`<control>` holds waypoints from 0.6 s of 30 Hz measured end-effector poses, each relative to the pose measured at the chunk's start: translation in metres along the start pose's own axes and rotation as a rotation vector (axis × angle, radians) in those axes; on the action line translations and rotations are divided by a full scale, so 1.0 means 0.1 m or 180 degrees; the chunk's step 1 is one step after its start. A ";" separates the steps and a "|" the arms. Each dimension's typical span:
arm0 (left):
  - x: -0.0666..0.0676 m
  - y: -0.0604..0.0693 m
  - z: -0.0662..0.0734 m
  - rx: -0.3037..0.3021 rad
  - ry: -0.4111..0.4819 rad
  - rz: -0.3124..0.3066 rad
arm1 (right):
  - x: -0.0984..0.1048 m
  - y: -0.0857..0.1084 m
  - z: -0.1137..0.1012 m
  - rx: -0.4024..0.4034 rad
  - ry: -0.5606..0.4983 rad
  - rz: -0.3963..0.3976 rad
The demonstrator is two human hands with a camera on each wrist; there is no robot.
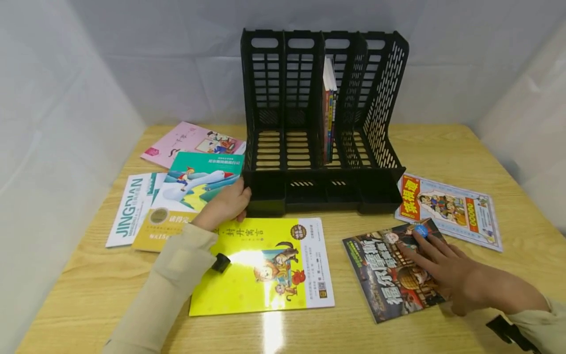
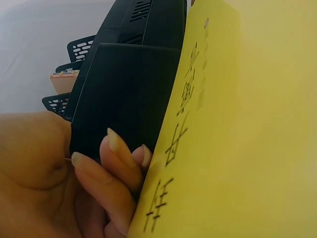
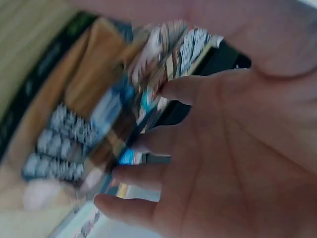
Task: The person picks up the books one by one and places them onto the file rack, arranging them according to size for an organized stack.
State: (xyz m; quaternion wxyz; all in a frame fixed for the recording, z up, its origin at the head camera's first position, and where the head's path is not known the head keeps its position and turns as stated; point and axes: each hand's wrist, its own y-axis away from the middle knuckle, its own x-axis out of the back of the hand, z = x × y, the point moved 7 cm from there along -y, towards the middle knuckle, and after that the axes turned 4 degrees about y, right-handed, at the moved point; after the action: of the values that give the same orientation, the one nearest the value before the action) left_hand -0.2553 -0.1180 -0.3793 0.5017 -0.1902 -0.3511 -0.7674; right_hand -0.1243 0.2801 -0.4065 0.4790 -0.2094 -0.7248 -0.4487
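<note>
A black desk file rack (image 1: 323,189) with upright compartments stands at the back centre. My left hand (image 1: 227,201) grips its front left corner; in the left wrist view the curled fingers (image 2: 106,183) lie against the rack's black front (image 2: 124,94). Below that hand, a yellow book (image 1: 247,290) lies flat, partly covered by the sleeve. On the right, my right hand (image 1: 460,275) rests with spread, fairly straight fingers on a dark-covered book (image 1: 376,270). The right wrist view shows the palm (image 3: 223,163) and the blurred cover (image 3: 74,124) beside the fingertips.
Several thin books stand in a middle compartment (image 1: 329,113). Left of the rack lie a pink book (image 1: 181,140), a green-and-yellow book (image 1: 172,211) and a white book (image 1: 128,211), overlapping. A blue-bordered book (image 1: 451,209) lies right of the rack. White sheeting (image 1: 442,73) surrounds the wooden table (image 1: 79,290).
</note>
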 end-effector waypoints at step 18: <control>-0.02 0.00 0.02 -0.0009 -0.0018 -0.0036 | 0.37 -0.04 -0.29 0.0222 0.0826 0.1578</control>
State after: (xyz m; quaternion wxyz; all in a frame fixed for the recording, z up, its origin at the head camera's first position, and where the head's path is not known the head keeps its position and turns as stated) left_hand -0.2543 -0.1157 -0.3793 0.4961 -0.1911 -0.3525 -0.7701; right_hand -0.1290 0.2487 -0.3715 0.6698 -0.3044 -0.5991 -0.3158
